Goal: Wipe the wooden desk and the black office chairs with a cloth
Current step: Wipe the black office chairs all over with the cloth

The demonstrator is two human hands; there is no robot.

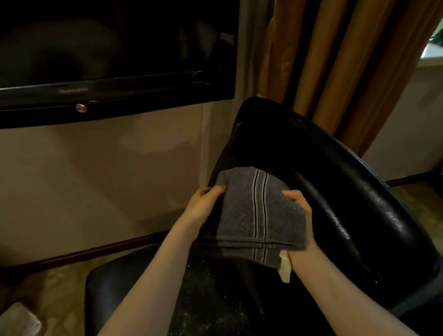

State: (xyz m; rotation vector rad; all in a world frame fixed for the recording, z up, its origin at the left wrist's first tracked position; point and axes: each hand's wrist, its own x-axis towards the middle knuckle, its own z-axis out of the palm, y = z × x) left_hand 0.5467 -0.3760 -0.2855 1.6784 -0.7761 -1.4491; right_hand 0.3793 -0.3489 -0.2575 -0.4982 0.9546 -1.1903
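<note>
Beige wall (68, 180) and brown curtain (340, 43) are seen at the far side, behind a black chair (337, 192). A folded gray cloth (249, 216) is held in front of the chair's back. It is gripped at its left edge by the left hand (205, 203) and at its right edge by the right hand (300, 213).

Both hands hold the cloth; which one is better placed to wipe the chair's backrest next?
Probably right: the right hand grips the cloth on the side beside the backrest; the left hand pinches its far edge.
</note>
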